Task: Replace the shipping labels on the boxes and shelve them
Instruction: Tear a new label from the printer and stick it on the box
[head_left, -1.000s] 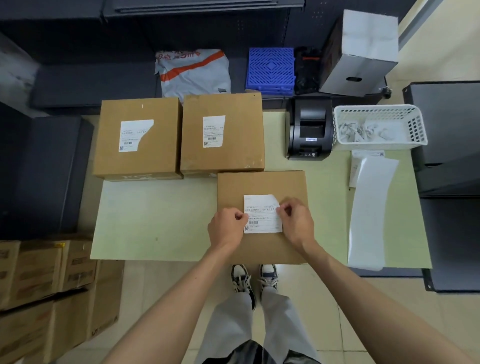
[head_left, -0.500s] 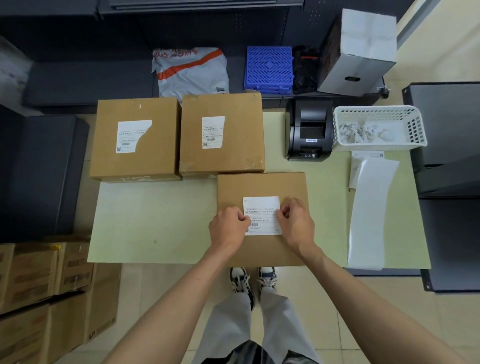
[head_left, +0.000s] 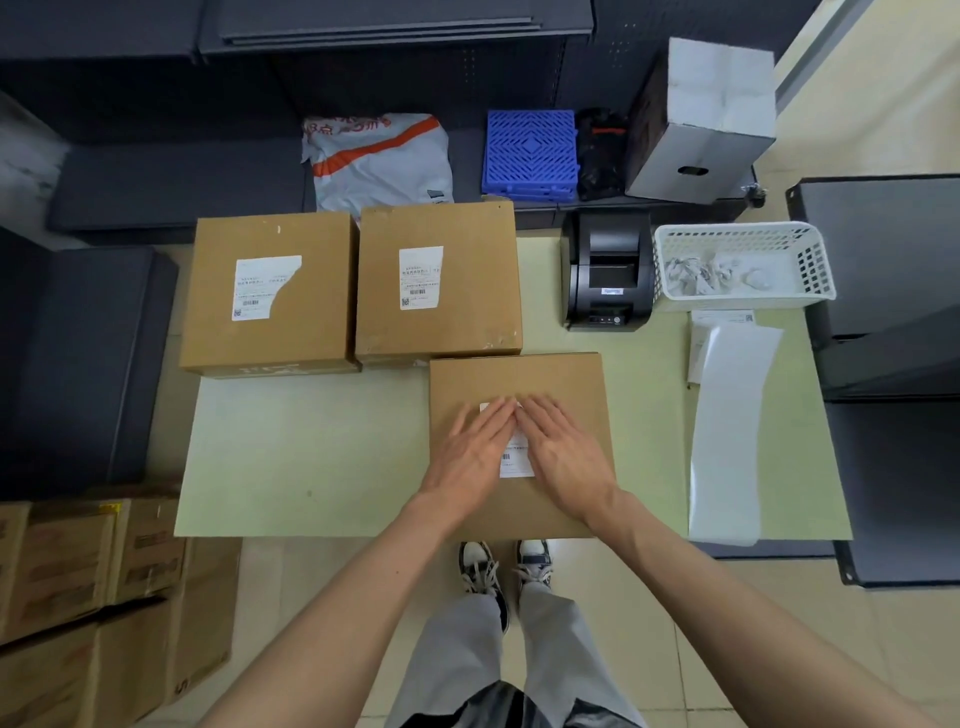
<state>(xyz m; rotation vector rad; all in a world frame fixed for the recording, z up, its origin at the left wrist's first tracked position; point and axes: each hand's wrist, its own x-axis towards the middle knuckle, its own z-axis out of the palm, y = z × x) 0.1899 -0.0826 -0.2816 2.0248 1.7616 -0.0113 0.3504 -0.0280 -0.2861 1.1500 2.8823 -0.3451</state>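
Two hands: the left hand (head_left: 475, 449) and right hand (head_left: 563, 452) are laid flat on the near box (head_left: 519, 379), fingers straight and close together, pressing rather than gripping.
Label: the new label (head_left: 516, 457) is pinned directly under both palms; only a strip is seen between them and a corner beyond the fingertips.
Long axis: the label runs away from the body, along the line of the fingers.
Nearer hand: neither; the label sits between them, equally reached.
Coming move: smoothing outward from the centre seems called for, judged from the flat palms.
Change: half a second ago the label's side edges were pinched by curled fingers; now the fingers are flattened over it.
Other boxes: two boxes beyond the fingertips, left box (head_left: 270, 291) with a torn label, middle box (head_left: 439, 280) with a whole one.
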